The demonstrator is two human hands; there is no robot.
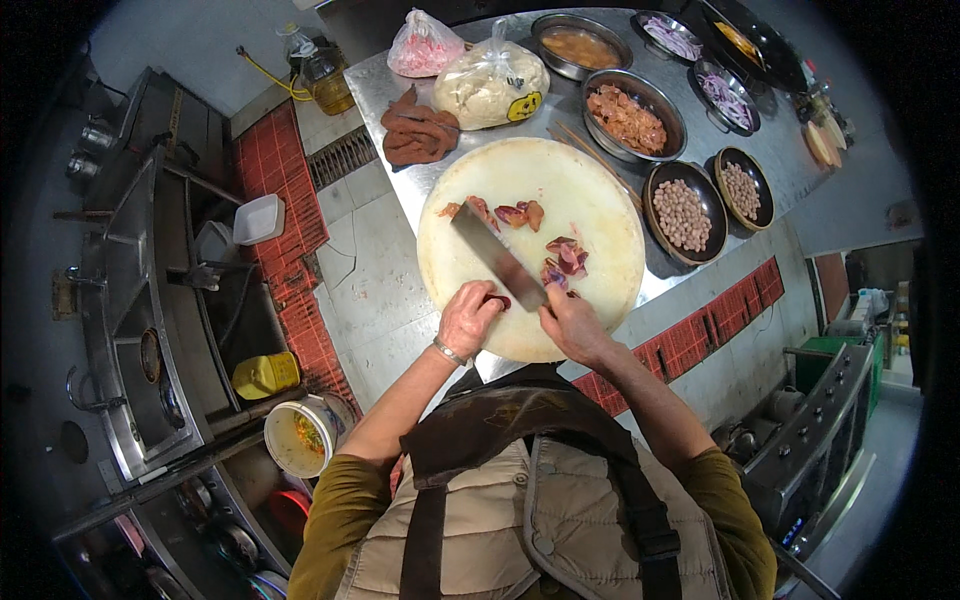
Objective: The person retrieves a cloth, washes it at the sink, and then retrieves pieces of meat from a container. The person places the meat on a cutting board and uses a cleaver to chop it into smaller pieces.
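My right hand (pixel 574 322) grips a broad cleaver (pixel 499 256) near its handle, most of which the hand hides. The blade lies slantwise over a round, thick cutting board (pixel 480 161). On the board's near side my left hand (pixel 466 316) pinches a small dark red piece of meat (pixel 498 301). Just beyond the blade's far end are reddish meat pieces (pixel 484 211). Farther right sit some purple-and-tan pieces (pixel 519 215). A looser group of dark red pieces (pixel 568 256) lies close to my right hand.
Left of the board's far side are a brown cloth (pixel 420 129) and a bag of pale dough-like food (pixel 491 86). Chopsticks (pixel 600 166) lie beside a metal bowl of sliced meat (pixel 626 120). Two bowls of small round pieces (pixel 681 215) (pixel 741 191) stand near the table (pixel 787 169) edge.
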